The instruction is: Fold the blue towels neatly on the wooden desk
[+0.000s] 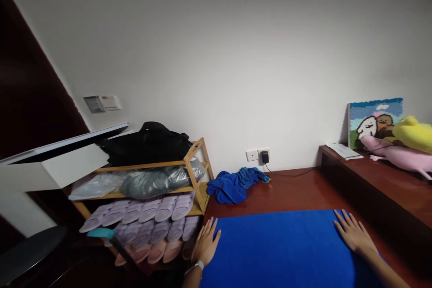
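left hand [206,243]: palm down, fingers splayed, at left edge of flat blue cloth [283,247] | right hand [354,233]: same pose, at its far right corner | hands well apart, neither gripping | cloth: spread on reddish-brown wooden desktop [297,191], in front of crumpled blue towel [232,186] | slipper rack [199,171]: left of desktop
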`<state>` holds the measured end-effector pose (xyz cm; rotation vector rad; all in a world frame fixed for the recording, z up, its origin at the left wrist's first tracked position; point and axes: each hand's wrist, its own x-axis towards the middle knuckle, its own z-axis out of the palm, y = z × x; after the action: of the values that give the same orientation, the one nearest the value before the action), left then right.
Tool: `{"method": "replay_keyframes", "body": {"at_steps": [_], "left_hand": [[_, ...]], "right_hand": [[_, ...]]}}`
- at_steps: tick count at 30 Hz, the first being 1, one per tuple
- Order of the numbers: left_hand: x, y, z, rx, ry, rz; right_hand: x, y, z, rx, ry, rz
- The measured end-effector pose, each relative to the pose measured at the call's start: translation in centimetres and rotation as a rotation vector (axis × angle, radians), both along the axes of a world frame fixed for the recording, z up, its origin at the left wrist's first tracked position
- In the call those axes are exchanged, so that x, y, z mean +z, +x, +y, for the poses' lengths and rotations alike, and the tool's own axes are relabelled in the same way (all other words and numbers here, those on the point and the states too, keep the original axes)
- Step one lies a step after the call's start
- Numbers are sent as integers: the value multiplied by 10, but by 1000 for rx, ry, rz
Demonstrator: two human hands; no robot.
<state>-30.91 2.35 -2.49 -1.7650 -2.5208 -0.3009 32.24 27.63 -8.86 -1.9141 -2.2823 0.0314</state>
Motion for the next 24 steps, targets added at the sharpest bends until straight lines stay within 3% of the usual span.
{"method": "replay_keyframes", "body": {"at_steps": [15,24], "left_hand": [[0,-1,0,-7,10,-4],[0,-1,-1,-12,25,-4]], "right_hand": [[8,-1,-3,-3,-34,-25],[1,-2,-1,-22,-12,-36]]}}
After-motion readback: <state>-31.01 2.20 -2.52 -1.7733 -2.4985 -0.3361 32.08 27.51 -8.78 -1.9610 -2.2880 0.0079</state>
